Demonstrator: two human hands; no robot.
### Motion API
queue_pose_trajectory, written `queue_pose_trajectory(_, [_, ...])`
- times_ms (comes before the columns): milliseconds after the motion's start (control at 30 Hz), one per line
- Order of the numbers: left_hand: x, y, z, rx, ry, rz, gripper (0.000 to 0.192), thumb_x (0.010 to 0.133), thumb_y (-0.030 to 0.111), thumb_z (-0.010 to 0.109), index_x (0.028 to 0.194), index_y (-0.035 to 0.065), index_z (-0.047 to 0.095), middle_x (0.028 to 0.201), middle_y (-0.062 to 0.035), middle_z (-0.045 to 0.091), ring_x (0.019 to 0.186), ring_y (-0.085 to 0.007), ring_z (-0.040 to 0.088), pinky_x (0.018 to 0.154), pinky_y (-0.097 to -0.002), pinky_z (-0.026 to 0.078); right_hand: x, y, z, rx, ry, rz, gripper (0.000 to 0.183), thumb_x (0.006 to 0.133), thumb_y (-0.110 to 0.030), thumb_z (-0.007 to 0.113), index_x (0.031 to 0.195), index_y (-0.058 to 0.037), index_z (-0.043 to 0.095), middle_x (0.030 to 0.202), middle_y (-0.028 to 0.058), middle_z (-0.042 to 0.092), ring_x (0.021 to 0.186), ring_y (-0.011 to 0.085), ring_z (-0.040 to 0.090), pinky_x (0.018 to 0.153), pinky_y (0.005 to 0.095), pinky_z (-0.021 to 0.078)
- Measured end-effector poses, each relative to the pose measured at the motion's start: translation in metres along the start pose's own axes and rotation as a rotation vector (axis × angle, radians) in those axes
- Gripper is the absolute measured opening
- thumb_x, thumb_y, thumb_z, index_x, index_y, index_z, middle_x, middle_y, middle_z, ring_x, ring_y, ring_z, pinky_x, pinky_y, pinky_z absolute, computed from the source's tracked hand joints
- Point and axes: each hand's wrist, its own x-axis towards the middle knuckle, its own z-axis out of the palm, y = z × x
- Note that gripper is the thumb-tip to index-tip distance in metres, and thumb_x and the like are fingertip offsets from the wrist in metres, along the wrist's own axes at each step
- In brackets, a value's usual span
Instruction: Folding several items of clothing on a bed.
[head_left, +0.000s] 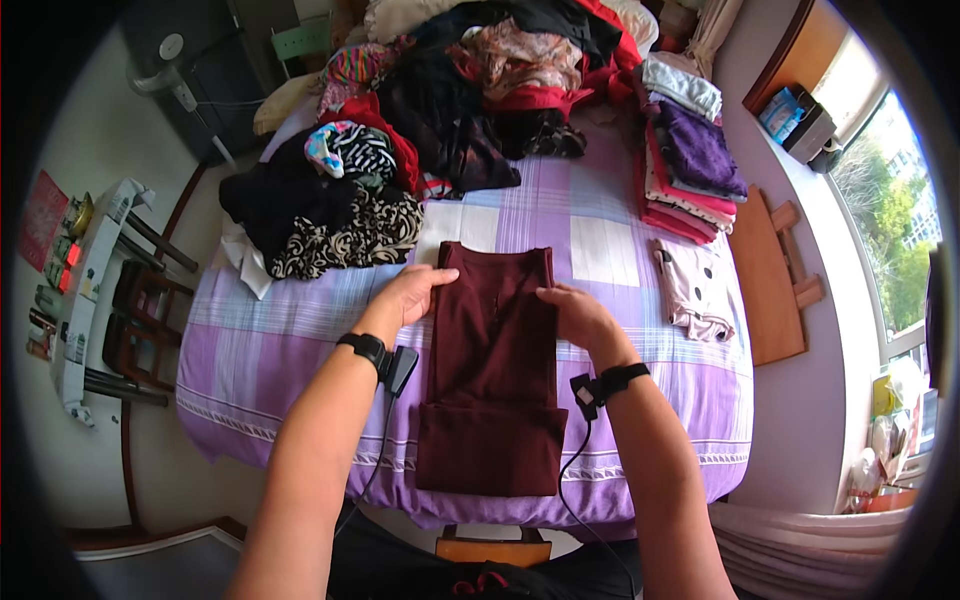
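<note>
A dark maroon garment (495, 345) lies on the bed in front of me, its sides folded in to a long narrow strip. Its lower end is turned up into a wider flap near the bed's front edge. My left hand (414, 294) grips the upper left edge, thumb on top and the fingers partly hidden under the cloth. On the opposite edge, slightly lower, my right hand (576, 313) holds the fabric in the same way. Each wrist wears a black strap with a small device and a cable.
Loose clothes (450, 97) are heaped at the far side, and a black and patterned pile (330, 202) lies at left. Folded clothes (690, 150) are stacked at right, with a folded dotted garment (696, 289) nearer me. Purple checked bedding (300, 360) covers the bed.
</note>
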Motion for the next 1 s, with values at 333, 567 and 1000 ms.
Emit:
queue_pose_trajectory(333, [0.029, 0.016, 0.003, 0.001, -0.087, -0.018, 0.034, 0.101, 0.015, 0.063, 0.129, -0.0039, 0.06, 0.127, -0.0142, 0.069, 0.114, -0.0243, 0.069, 0.103, -0.0412, 0.054, 0.027, -0.017, 0.007, -0.017, 0.002, 0.042, 0.015, 0.099, -0.007, 0.063, 0.113, -0.0049, 0.069, 0.105, 0.0106, 0.073, 0.094, 0.0238, 0.073, 0.089, 0.0406, 0.0607])
queue_pose_trajectory(567, [-0.016, 0.038, 0.039, 0.254, -0.006, 0.154, 0.036, 0.101, 0.019, 0.063, 0.13, -0.0008, 0.06, 0.125, -0.0107, 0.069, 0.113, -0.0203, 0.068, 0.102, -0.0372, 0.053, -0.007, -0.036, 0.035, -0.171, -0.073, -0.214, 0.022, 0.098, -0.005, 0.063, 0.118, -0.0003, 0.069, 0.109, 0.0098, 0.074, 0.095, 0.0197, 0.073, 0.09, 0.0352, 0.0589])
queue_pose_trajectory(1000, [-0.082, 0.032, 0.07, 0.4, -0.043, 0.427, 0.026, 0.101, 0.02, 0.064, 0.12, 0.0034, 0.069, 0.113, -0.0035, 0.072, 0.103, -0.0128, 0.066, 0.096, -0.032, 0.05, -0.082, -0.022, 0.073, -0.414, 0.08, -0.384, 0.026, 0.097, -0.007, 0.067, 0.122, -0.0008, 0.069, 0.112, 0.0051, 0.073, 0.1, 0.0126, 0.068, 0.093, 0.0291, 0.0535])
